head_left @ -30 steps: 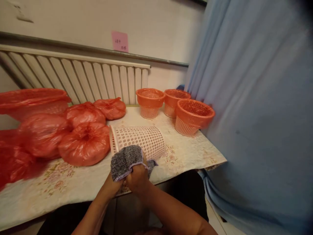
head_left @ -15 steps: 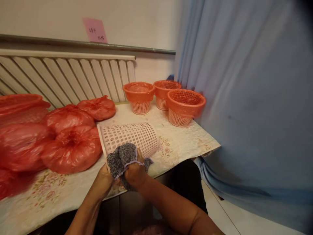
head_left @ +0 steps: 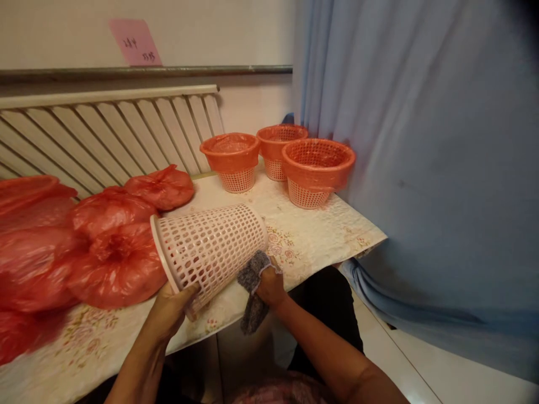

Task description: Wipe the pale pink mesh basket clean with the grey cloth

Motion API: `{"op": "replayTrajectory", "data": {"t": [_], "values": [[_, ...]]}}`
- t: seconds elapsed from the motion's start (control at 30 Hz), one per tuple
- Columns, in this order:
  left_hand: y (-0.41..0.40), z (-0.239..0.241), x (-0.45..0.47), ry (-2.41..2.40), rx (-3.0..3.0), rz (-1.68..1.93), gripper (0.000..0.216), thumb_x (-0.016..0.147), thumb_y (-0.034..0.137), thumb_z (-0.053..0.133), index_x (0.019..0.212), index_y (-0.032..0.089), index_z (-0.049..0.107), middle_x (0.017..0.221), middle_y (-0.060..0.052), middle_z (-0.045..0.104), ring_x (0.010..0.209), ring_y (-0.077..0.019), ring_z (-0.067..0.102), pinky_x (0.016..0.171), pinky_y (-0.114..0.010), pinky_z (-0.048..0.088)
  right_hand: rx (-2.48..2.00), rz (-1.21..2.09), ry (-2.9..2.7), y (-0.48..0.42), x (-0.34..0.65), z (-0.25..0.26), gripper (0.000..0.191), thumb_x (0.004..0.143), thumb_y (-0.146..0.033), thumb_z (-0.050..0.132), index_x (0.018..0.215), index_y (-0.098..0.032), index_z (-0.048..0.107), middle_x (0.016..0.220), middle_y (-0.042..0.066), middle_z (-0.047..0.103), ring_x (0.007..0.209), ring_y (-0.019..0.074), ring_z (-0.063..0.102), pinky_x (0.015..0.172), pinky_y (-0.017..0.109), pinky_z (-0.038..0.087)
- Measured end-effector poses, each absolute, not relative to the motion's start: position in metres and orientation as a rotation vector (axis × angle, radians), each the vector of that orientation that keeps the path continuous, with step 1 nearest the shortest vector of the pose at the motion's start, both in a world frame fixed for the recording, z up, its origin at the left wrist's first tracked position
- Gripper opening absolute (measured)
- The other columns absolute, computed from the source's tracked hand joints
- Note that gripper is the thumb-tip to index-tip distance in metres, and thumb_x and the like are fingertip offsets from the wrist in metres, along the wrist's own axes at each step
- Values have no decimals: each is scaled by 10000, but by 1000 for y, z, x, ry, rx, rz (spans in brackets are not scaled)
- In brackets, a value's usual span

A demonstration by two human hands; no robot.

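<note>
A pale pink perforated plastic wastebasket (head_left: 214, 241) lies on its side over the table, its wide rim facing left. My left hand (head_left: 170, 308) grips that rim at the lower edge, thumb on the outer wall and the other fingers hidden inside or behind. In my right hand (head_left: 269, 286) a grey cloth (head_left: 255, 278) with a lilac edge is bunched up, close to the basket's base at the lower right. Part of the cloth hangs below the hand, past the table's front edge.
Three wastebaskets lined with red bags, a left one (head_left: 231, 160), a rear one (head_left: 278, 148) and a front one (head_left: 315, 171), stand at the back right. Several red plastic bags (head_left: 118, 264) crowd the left of the floral-clothed table (head_left: 337, 233). A blue curtain (head_left: 421, 196) hangs at right, a radiator (head_left: 126, 123) behind.
My right hand has moved with the cloth from near the rim rightward to the basket's base. My left hand keeps hold of the rim. The camera view has shifted slightly.
</note>
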State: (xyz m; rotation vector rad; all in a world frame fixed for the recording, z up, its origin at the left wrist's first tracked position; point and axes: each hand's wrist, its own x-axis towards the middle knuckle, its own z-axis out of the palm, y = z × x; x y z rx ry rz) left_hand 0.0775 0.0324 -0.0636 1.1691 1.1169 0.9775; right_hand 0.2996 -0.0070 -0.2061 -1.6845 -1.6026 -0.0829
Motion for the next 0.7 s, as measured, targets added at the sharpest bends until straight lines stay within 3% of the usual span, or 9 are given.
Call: {"op": "replayTrajectory", "data": {"t": [0.1,0.17,0.3,0.4,0.7], "values": [[34,-61,79,1145,1145,979,534,563,276,806,1051,123,655,861,-54,738,793,-231,690,725,-295,557,-1803,-38,-1456,-6,324,-226,292,779,-196,517,1049,-121,600,978,134,626,992,257,544,914,413,448],[34,-61,79,1168,1146,976,536,558,267,803,1054,125,657,834,-49,737,769,-242,690,704,-316,566,-1845,-20,-1395,-5,334,-236,376,769,-192,503,1121,-76,559,968,158,623,961,274,556,879,429,463],[33,-62,77,1184,1145,962,553,549,244,804,1071,137,654,841,-41,738,759,-247,688,674,-326,576,-1815,28,-1354,-2,340,-239,732,730,-187,518,1413,-76,278,1236,179,555,1114,276,537,936,401,457],[34,-63,76,1184,1144,971,542,566,243,804,1077,141,650,861,-37,739,782,-226,686,699,-299,570,-1731,61,-1396,-3,340,-231,854,719,-150,495,1481,-108,111,1388,160,444,1250,256,458,996,370,433],[30,-58,81,1182,1068,983,487,569,205,818,1028,178,657,931,-3,743,829,-169,685,754,-229,559,-1795,144,-1582,0,337,-200,871,721,-102,463,1508,-193,101,1094,94,572,953,229,569,839,345,498]]}}
